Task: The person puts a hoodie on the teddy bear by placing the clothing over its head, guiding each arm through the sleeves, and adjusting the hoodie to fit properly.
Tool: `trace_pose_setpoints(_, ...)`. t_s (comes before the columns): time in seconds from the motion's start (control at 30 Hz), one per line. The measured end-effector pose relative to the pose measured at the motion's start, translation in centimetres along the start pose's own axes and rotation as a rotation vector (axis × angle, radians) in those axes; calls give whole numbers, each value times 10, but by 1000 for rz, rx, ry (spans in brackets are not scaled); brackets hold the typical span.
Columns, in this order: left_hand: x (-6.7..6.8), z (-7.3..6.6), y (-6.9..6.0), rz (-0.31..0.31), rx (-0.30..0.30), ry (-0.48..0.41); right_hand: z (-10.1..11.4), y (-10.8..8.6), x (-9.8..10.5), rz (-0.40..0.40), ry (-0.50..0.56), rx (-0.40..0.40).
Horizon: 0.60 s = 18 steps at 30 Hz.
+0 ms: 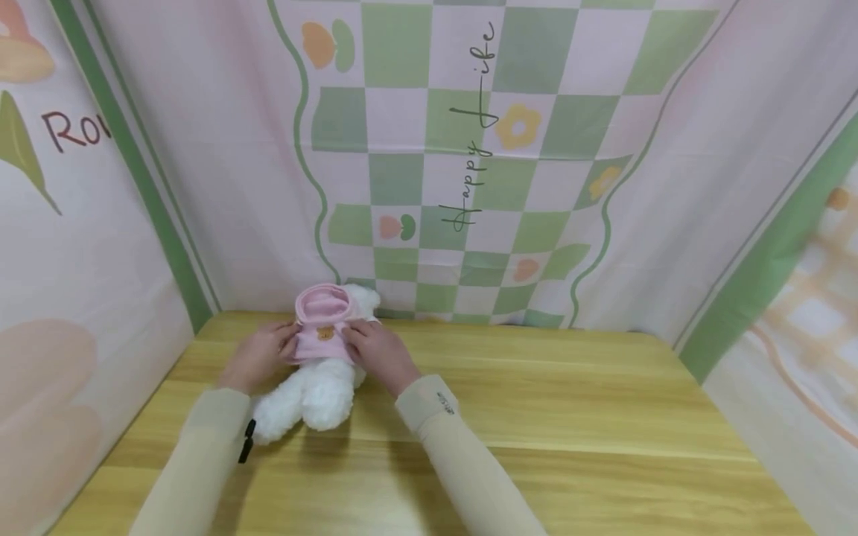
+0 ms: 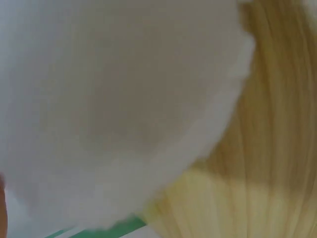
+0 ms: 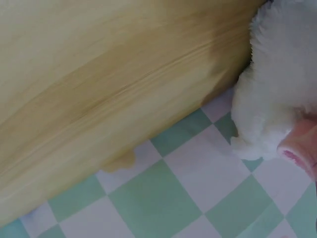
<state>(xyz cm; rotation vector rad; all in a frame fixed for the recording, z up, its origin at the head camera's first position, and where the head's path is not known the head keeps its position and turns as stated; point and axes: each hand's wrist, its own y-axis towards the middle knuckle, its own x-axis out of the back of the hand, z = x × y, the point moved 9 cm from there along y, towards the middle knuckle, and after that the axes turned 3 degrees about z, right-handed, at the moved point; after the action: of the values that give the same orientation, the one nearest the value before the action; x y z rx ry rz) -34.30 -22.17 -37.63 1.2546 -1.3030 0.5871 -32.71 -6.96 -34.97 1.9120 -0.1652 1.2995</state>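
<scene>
A white plush toy [image 1: 328,398] lies at the back left of the wooden table, its fluffy legs toward me. Over its body is a small pink hooded top [image 1: 315,346] with a brown bear patch; the toy's head is not plainly seen. My left hand [image 1: 261,356] pinches the left side of the top. On the other side, my right hand [image 1: 383,353] pinches its right edge. Blurred white fur [image 2: 114,104] fills much of the left wrist view. In the right wrist view, a fingertip [image 3: 299,141] is beside the white fur [image 3: 280,69].
The wooden table [image 1: 536,417] reaches back to a hanging cloth [image 1: 462,179] with green and white checks. Printed cloth panels stand along the left [image 1: 100,283] and right [image 1: 791,327] sides. A black strap end [image 1: 247,441] hangs by my left sleeve.
</scene>
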Motion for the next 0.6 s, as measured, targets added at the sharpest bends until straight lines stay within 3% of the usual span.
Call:
trace_pose_setpoints(0.13,-10,0,1,51,44,-63,-2,-3,-2,-13,8,8)
trace_pose_setpoints(0.33,-21,-4,3,121,78,-106,-7,-7,-8,45,46,9)
trace_pose_setpoints(0.47,-29,-7,2,191,132,-160,-10,-11,-10,79,103,17)
trace_pose_setpoints(0.57,-33,-11,2,217,157,-190,-16,-14,-15,136,179,-18)
trace_pose_setpoints(0.6,-34,-13,3,221,160,-198,-21,-15,-19,175,257,-81)
